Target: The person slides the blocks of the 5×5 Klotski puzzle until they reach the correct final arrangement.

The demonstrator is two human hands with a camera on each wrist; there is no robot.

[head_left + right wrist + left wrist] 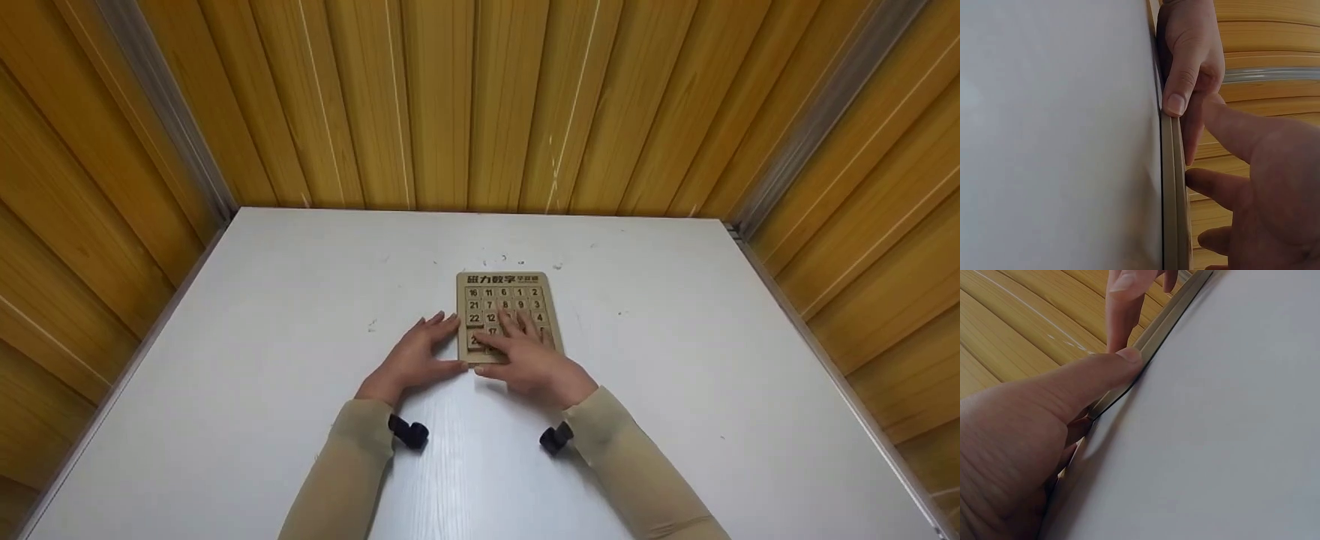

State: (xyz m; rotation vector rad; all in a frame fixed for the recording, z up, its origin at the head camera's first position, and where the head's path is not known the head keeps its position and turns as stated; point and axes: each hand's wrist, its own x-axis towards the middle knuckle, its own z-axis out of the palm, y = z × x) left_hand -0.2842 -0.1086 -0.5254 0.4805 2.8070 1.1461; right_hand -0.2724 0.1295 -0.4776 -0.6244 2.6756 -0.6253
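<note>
A number sliding puzzle (463, 300), a beige board with rows of numbered tiles, lies flat on the white table. My left hand (416, 352) holds it at the near left corner, fingertips along the left side. In the left wrist view the thumb (1092, 377) presses against the near edge. My right hand (532, 364) reaches over the board from the right, its fingers spread and covering several tiles. Its index fingertip touches a tile (475, 341) in the bottom left, beside a dark gap. The right thumb extends just off the near edge.
The white table (262, 300) stretches around the board, with small dark marks (502, 259) beyond its far side. Wood-look panel walls (442, 105) stand behind and at both sides. A small black device (409, 433) is strapped at each wrist.
</note>
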